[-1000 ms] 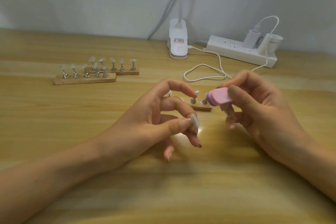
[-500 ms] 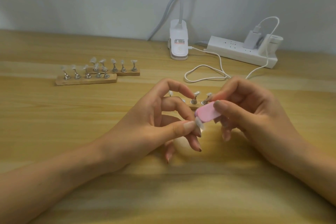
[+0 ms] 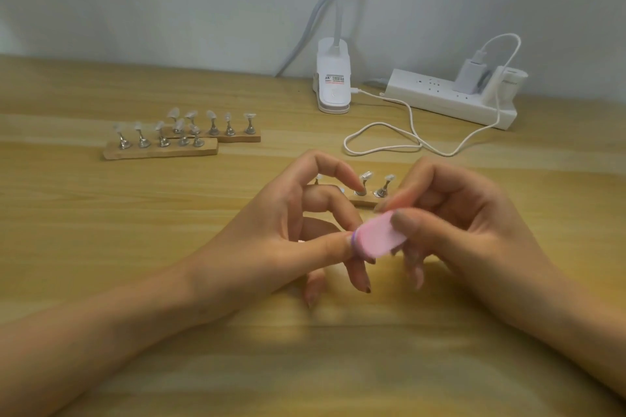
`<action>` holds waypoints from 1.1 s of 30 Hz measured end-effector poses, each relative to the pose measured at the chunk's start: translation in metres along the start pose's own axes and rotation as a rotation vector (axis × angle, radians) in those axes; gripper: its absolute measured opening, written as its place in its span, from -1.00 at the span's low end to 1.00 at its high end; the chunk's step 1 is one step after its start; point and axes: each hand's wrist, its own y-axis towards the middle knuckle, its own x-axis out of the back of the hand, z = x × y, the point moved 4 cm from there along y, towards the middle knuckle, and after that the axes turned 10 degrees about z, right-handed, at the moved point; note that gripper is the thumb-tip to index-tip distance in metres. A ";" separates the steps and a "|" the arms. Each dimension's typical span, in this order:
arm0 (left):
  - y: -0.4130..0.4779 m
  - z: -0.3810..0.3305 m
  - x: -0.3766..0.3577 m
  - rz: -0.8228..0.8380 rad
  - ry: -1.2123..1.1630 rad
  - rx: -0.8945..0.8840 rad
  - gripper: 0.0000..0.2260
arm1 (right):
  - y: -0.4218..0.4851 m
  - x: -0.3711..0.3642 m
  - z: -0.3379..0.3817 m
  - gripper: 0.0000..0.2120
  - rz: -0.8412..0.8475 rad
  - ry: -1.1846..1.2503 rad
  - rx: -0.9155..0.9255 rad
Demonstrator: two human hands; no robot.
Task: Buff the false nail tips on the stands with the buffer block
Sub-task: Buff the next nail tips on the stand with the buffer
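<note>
Listener: Hands first, please. What are they doing?

Onlooker: Nearest me, the left hand pinches thumb against a finger on something small. The pink buffer block covers it. I judge it is one false nail tip, lifted so it stays steady. The right hand grips the block between thumb and fingers and lays it against that pinch.

Listener: And beyond them?

Onlooker: Just behind, a wooden stand shows two false nail tips on pegs. Further left, two more stands carry rows of tips, set within reach. By the wall sit a lamp clip and a power strip.
</note>
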 end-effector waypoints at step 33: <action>0.000 -0.003 0.004 -0.019 0.032 -0.039 -0.73 | -0.002 0.013 -0.004 -0.77 -0.127 0.082 -0.042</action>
